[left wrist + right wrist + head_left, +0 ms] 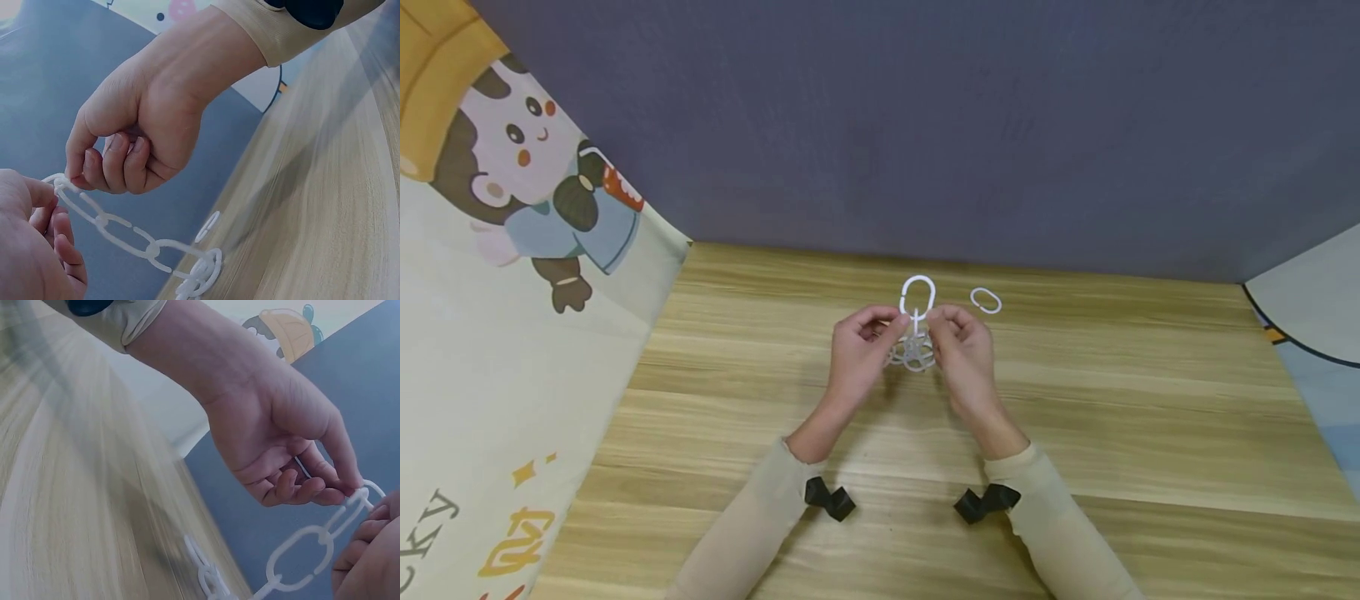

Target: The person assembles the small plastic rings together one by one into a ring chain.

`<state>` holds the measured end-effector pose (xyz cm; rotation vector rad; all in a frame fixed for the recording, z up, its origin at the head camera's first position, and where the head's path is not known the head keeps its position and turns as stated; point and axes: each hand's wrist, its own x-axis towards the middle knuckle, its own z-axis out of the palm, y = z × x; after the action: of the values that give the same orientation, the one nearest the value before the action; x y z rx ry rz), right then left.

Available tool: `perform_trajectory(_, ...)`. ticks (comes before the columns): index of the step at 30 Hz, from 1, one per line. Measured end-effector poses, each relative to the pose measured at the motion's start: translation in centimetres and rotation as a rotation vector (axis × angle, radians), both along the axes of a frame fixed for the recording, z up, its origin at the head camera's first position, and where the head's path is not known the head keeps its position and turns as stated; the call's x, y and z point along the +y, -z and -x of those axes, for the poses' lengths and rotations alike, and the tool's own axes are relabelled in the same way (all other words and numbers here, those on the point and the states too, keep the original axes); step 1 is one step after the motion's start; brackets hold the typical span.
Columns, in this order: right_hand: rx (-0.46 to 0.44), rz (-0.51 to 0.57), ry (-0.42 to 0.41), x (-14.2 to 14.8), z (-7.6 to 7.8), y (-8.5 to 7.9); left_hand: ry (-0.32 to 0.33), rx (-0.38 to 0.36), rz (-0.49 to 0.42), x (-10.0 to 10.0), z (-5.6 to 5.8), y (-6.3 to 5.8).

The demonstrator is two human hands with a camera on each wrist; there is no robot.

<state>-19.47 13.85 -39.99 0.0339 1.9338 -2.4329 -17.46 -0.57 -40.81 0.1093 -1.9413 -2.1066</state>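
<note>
White plastic oval links form a chain (917,353) that hangs below both hands, its lower links bunched on the table in the wrist views. An upright link (933,292) with a small gap in its side stands at the top of the chain, between the fingertips. My left hand (859,350) pinches the chain's top end from the left with thumb and index finger. From the right, my right hand (964,354) pinches at the same joint, thumb against index finger. Fingertips partly hide the join between the links.
A single loose white link (974,292) lies on the wood-grain table (1112,400), beyond my right hand. Behind the table rises a dark blue-grey panel (880,125). A printed cartoon wall (602,350) borders the left side.
</note>
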Motion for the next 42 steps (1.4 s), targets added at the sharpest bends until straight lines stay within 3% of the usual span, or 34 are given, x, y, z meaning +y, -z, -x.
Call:
perform_trajectory(5,0.012,-0.071,-0.018,0.1,0.0,0.1,-0.018,0.007,-0.045,-0.1,0.1,0.1)
perform_trajectory(13,0.036,-0.179,-0.035,0.9,0.5,0.1,-0.052,0.028,-0.038,-0.8,0.4,-0.1)
perform_trajectory(22,0.053,-0.162,0.028,2.3,1.6,-0.1,-0.064,0.1,-0.038,-1.2,0.4,-0.3)
perform_trajectory(30,0.061,-0.079,0.095,4.2,3.1,0.0,-0.087,0.138,0.03,-1.5,0.5,-0.3)
perform_trajectory(34,0.055,-0.067,0.144,5.5,4.3,0.5,-0.093,0.147,0.04,-1.6,0.6,-0.3)
perform_trajectory(42,0.009,-0.146,0.233,7.7,6.3,2.4,-0.091,0.166,0.044,-1.6,0.8,-0.3)
